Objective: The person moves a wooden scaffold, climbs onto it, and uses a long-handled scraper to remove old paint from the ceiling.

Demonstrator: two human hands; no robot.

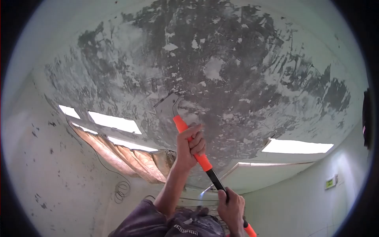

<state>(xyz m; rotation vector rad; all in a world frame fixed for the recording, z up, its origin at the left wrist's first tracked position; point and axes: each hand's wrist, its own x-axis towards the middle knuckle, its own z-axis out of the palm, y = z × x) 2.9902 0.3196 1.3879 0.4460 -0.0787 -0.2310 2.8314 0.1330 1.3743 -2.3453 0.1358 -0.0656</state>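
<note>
My left hand (191, 144) is wrapped around the upper orange grip of a long-handled scraper (203, 161). Lower down, my right hand (231, 208) grips the black part of its shaft, and an orange end sticks out below. The scraper's wide metal blade (167, 105) overlaps the patchy ceiling (237, 75), where grey areas show between remnants of a pale coating. The handle slants from lower right to upper left.
Bright window panes (114, 121) and a bunched tan curtain (126, 156) are on the left. A coiled cable (122, 191) hangs against the wall. At right stand a white door (264, 173) with a lit pane (298, 146) above it and a small wall box (331, 182).
</note>
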